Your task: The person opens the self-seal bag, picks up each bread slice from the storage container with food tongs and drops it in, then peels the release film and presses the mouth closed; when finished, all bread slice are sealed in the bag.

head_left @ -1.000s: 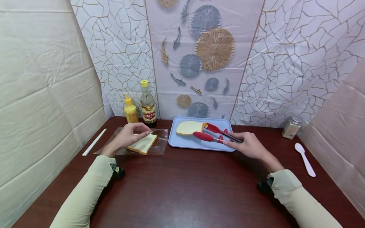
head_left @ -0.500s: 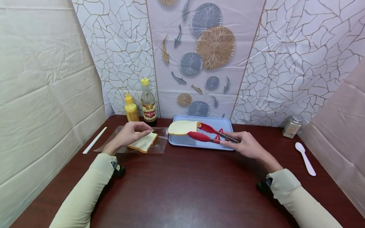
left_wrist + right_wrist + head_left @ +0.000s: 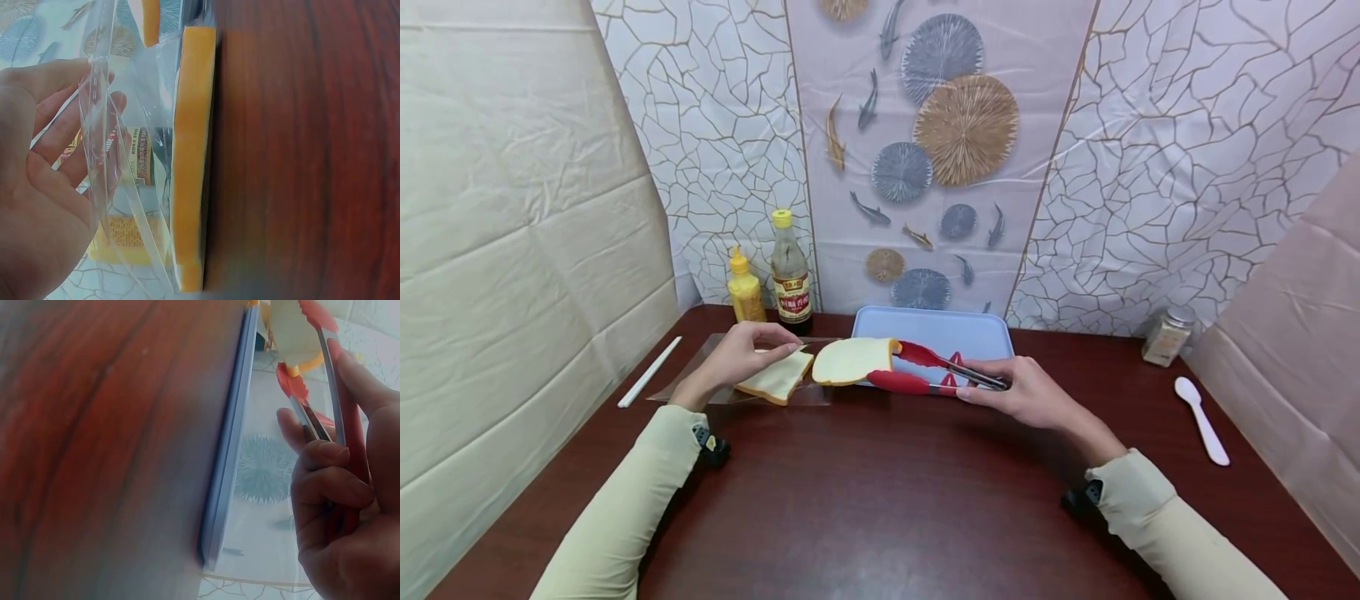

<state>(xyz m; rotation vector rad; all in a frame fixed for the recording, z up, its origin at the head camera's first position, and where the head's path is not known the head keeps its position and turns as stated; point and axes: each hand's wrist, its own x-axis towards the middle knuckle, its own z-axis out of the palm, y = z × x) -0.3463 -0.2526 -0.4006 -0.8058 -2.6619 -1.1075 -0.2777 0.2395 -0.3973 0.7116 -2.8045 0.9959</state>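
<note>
My left hand point(image 3: 741, 357) pinches the upper edge of a clear plastic bag point(image 3: 100, 144) and lifts it. Inside or beneath that film, one slice of bread point(image 3: 778, 379) lies flat close to the table. My right hand point(image 3: 1030, 392) grips red-tipped tongs point(image 3: 898, 382) by their metal arms. Between the tong tips is a second bread slice point(image 3: 850, 360), held by its crust end. It hangs just left of the blue tray point(image 3: 970, 329), with its far end close to the bag's mouth and the lying slice.
A yellow squeeze bottle point(image 3: 746, 293) and a glass sauce bottle point(image 3: 791, 287) stand behind the bag. White chopsticks point(image 3: 650, 372) lie at the left. A spice jar point(image 3: 1168, 336) and a white spoon point(image 3: 1202, 421) are at the right. Fabric-covered walls enclose the dark wooden table point(image 3: 880, 500).
The right hand has carried the tongs and bread slice leftward, off the tray and toward the bag. My left hand has stayed nearly still, pinching the film.
</note>
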